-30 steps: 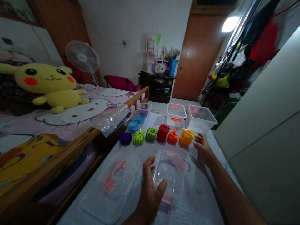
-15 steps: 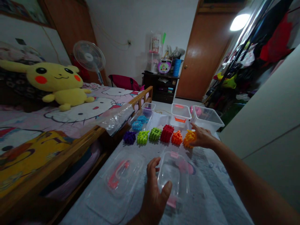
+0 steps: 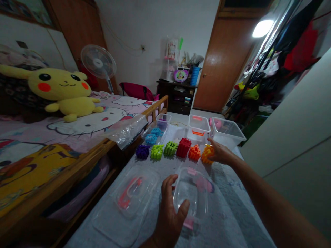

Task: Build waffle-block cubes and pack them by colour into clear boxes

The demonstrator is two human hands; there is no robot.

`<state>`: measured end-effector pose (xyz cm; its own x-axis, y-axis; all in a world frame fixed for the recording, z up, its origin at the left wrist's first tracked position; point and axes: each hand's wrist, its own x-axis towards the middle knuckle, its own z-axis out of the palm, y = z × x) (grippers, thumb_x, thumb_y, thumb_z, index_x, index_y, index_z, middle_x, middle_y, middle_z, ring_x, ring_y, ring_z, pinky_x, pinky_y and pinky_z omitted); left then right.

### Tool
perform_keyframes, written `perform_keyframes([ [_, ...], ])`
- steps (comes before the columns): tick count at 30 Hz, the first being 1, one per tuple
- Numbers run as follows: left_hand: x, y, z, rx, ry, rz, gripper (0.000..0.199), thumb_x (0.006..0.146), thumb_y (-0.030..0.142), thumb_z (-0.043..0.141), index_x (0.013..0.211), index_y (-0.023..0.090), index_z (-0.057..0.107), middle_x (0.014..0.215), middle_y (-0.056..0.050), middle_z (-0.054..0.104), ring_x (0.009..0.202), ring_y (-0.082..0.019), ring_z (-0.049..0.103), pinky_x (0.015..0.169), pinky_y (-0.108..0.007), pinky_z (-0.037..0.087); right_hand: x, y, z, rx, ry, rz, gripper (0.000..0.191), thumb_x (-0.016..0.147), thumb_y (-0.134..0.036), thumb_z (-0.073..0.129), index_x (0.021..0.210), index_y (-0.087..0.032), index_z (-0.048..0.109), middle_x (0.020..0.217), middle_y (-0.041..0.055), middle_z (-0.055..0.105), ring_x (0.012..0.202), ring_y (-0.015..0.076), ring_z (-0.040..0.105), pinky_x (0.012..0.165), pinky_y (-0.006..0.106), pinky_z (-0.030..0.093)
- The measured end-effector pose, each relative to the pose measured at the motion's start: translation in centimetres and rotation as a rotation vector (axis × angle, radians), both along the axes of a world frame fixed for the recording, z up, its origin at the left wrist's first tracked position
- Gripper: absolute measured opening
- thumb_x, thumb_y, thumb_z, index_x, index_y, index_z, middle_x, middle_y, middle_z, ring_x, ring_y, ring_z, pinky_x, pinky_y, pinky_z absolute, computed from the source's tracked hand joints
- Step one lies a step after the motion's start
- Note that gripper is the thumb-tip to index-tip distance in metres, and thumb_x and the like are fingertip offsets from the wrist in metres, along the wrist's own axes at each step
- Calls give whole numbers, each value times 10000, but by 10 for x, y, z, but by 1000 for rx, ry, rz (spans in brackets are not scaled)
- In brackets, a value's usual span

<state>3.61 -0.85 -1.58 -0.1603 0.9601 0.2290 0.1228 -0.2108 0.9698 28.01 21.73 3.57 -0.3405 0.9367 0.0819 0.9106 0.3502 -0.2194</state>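
- My left hand (image 3: 170,215) is open, the fingers spread apart, and it curves at the side of a clear plastic box (image 3: 190,199) lying on the worktop (image 3: 230,213).
- Just left of this box lies a clear lid (image 3: 133,196) with a red handle.
- My right hand (image 3: 219,153) has the fingers together on a yellow-orange toy block (image 3: 207,154); I cannot tell if they clamp it.
- This block stands at the right end of a row: purple block (image 3: 142,151), lime block (image 3: 157,151), green block (image 3: 170,148), red block (image 3: 183,147), orange block (image 3: 194,153).
- Behind the row are blue blocks (image 3: 151,138) in a small clear box (image 3: 155,129), and two more clear boxes (image 3: 198,125) (image 3: 227,132).
- On the left is a bed (image 3: 77,129) with a yellow plush toy (image 3: 59,89).
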Motion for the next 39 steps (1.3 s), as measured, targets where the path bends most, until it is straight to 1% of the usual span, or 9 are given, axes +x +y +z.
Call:
perform_keyframes([
  [3,0,0,-2,5,7,5,575,861,450,543,1369,237,379,1413,-142,400,1310,-325,404,1057,-485,347,-1,-1,-1,7,12,17,895,592,-210,729,1425,-177,403,1356,167,571,1143,321,604,922,382,485],
  [6,0,0,-3,10,20,5,565,866,436,541,1370,243,372,1412,-134,399,1306,-317,408,1055,-488,350,-2,-3,0,-2,17,25,871,600,-203,722,1414,-186,412,1308,153,610,1099,306,628,892,367,500],
  [11,0,-1,-3,28,63,-6,541,886,414,512,1372,252,338,1415,-126,375,1313,-302,391,1060,-505,343,-3,-6,8,-27,2,36,828,633,-223,702,1403,-131,412,1266,190,627,1039,308,653,836,355,516],
  [18,0,-1,-2,47,78,-3,517,898,413,502,1364,275,326,1402,-109,376,1299,-285,400,1046,-493,360,-3,-9,13,-21,-3,64,810,653,-220,691,1400,-118,394,1326,207,580,1137,321,606,917,391,490],
  [23,-1,-2,-1,43,82,-15,516,903,428,486,1363,262,320,1397,-118,371,1293,-290,401,1041,-501,360,-6,-17,36,-8,6,68,803,668,-222,682,1403,-122,375,1319,203,576,1131,318,601,913,397,485],
  [28,-1,-2,0,78,85,-32,547,893,429,462,1381,242,296,1401,-129,365,1299,-311,395,1042,-524,361,-36,-64,76,-39,16,167,669,725,-266,669,1335,-123,433,1226,180,604,1038,282,615,894,383,471],
  [31,-1,-6,-1,181,184,-62,644,858,348,488,1430,219,221,1432,-148,315,1338,-329,343,1073,-545,336,-65,-106,85,-140,40,283,613,711,-212,674,1286,-148,470,1188,139,612,1053,260,595,907,368,460],
  [35,0,-13,-2,274,366,-66,847,733,197,567,1460,184,133,1435,-173,277,1357,-344,294,1101,-562,310,-98,-147,74,-307,-57,360,414,677,-131,658,1080,-136,561,1104,129,622,1003,247,595,863,345,475],
  [39,1,-14,1,319,441,-49,918,672,141,576,1462,167,109,1409,-179,296,1340,-339,302,1091,-555,333,-116,-159,52,-353,-223,367,418,658,-84,646,1070,-80,578,1104,169,618,1033,277,594,882,355,475],
])
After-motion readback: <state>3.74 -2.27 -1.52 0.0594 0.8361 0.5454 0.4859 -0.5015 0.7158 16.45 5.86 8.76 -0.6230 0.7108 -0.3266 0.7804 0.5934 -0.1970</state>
